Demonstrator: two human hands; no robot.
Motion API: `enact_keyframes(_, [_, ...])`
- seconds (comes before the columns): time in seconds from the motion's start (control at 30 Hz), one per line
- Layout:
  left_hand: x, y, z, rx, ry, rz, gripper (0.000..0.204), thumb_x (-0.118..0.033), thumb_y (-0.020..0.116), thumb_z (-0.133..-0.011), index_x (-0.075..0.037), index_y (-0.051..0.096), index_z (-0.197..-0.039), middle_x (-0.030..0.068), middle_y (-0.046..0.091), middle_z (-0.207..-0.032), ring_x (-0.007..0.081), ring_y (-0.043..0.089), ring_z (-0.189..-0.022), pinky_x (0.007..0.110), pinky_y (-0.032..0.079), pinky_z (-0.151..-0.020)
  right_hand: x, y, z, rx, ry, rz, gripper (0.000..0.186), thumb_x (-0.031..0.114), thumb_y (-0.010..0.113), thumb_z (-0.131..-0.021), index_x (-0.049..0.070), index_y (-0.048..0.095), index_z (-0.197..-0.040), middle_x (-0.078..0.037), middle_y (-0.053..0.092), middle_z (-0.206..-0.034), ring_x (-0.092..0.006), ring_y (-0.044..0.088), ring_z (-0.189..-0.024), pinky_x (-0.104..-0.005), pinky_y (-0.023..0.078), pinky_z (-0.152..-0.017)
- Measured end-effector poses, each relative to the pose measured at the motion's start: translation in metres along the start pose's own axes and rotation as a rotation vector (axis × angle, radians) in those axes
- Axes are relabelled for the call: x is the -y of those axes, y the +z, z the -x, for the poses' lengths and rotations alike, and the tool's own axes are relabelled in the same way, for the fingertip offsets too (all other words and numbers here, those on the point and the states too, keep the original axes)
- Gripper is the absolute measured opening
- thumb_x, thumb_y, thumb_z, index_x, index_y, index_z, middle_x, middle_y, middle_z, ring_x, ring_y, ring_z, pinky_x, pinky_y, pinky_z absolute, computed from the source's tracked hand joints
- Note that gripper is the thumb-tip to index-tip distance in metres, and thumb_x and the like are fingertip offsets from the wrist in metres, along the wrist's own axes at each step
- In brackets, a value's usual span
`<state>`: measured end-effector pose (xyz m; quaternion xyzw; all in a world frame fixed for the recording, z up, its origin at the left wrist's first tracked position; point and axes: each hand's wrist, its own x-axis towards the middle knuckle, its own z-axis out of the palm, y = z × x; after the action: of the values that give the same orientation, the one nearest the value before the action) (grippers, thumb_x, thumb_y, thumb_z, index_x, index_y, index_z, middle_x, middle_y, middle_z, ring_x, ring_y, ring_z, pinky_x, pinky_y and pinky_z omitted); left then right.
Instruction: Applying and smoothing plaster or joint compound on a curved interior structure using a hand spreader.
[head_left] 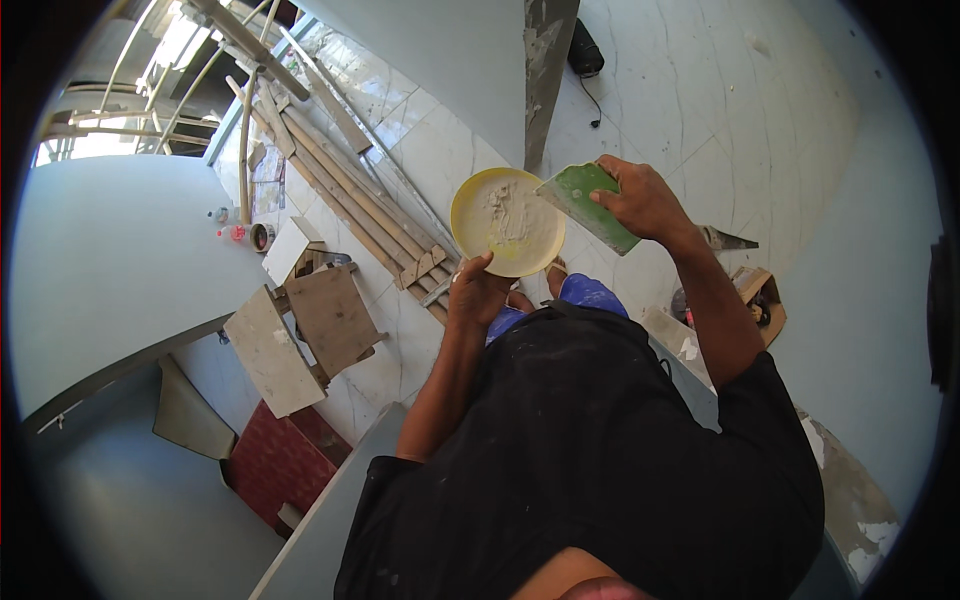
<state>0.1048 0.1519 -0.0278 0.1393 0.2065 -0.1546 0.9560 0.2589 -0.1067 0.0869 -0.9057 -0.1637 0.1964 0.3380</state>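
My left hand [478, 287] grips the near rim of a round yellow plate [458, 212], thumb on top and fingers beneath. Greyish-white putty [508, 212] is smeared over the plate, with a rougher lump in its middle. Held in my right hand [640, 200] is a flat green putty spreader [590, 207], its thumb pressed on the face. The spreader's left corner, whitened with putty, is at the plate's upper right rim; I cannot tell whether they touch.
Long wooden poles and planks [345, 190] lie on the tiled floor at the left. Nearer stand wooden boards like a small stool [330, 315]. A wall end [548, 80] rises ahead, with a black object with a cord [586, 50] beyond it. A wooden box [760, 300] sits right.
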Motion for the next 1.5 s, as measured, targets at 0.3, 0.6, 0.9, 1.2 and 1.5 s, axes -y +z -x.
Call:
enact_keyframes(0.3, [0.007, -0.014, -0.005, -0.011, 0.117, -0.077, 0.068, -0.002, 0.066, -0.083, 0.002, 0.038, -0.145, 0.0266, 0.057, -0.133, 0.0425, 0.063, -0.118, 0.059, 0.063, -0.082, 0.014, 0.018, -0.014, -0.004, -0.153, 0.288, 0.023, 0.022, 0.064, -0.091, 0.01, 0.068, -0.111, -0.019, 0.072, -0.08, -0.0381, 0.072, -0.079, -0.0504, 0.055, -0.071])
enact_keyframes(0.6, [0.009, -0.019, -0.006, -0.021, 0.208, -0.022, 0.072, 0.004, 0.064, -0.08, 0.006, 0.039, -0.147, 0.0233, 0.056, -0.14, 0.0381, 0.058, -0.13, 0.056, 0.045, -0.112, 0.029, 0.027, 0.014, 0.033, -0.225, 0.261, 0.02, 0.016, 0.067, -0.091, 0.007, 0.066, -0.109, -0.019, 0.069, -0.073, -0.0393, 0.069, -0.068, -0.0483, 0.052, -0.063])
enact_keyframes(0.9, [0.012, -0.022, -0.008, 0.045, 0.206, 0.069, 0.072, 0.006, 0.065, -0.077, 0.006, 0.043, -0.145, 0.0226, 0.058, -0.138, 0.0371, 0.058, -0.128, 0.053, 0.046, -0.111, 0.054, -0.002, 0.007, -0.116, -0.166, 0.17, 0.027, 0.018, 0.066, -0.091, 0.003, 0.064, -0.114, -0.023, 0.071, -0.078, -0.0428, 0.07, -0.076, -0.0507, 0.054, -0.07])
enact_keyframes(1.2, [0.017, -0.013, -0.008, 0.017, 0.21, -0.023, 0.065, 0.006, 0.064, -0.077, 0.008, 0.045, -0.139, 0.0241, 0.063, -0.125, 0.0342, 0.067, -0.111, 0.05, 0.054, -0.098, 0.078, 0.007, -0.002, -0.135, -0.408, 0.474, 0.012, 0.022, 0.069, -0.09, 0.011, 0.067, -0.095, -0.01, 0.069, -0.07, -0.0298, 0.07, -0.064, -0.0415, 0.052, -0.058])
enact_keyframes(1.5, [0.025, -0.038, -0.006, 0.087, 0.022, -0.086, 0.067, 0.007, 0.064, -0.074, 0.008, 0.047, -0.139, 0.0225, 0.062, -0.131, 0.0355, 0.062, -0.123, 0.052, 0.047, -0.109, 0.053, 0.024, 0.009, -0.067, -0.618, 0.615, 0.007, 0.01, 0.063, -0.088, 0.013, 0.067, -0.093, -0.005, 0.071, -0.077, -0.0263, 0.071, -0.068, -0.0393, 0.054, -0.058])
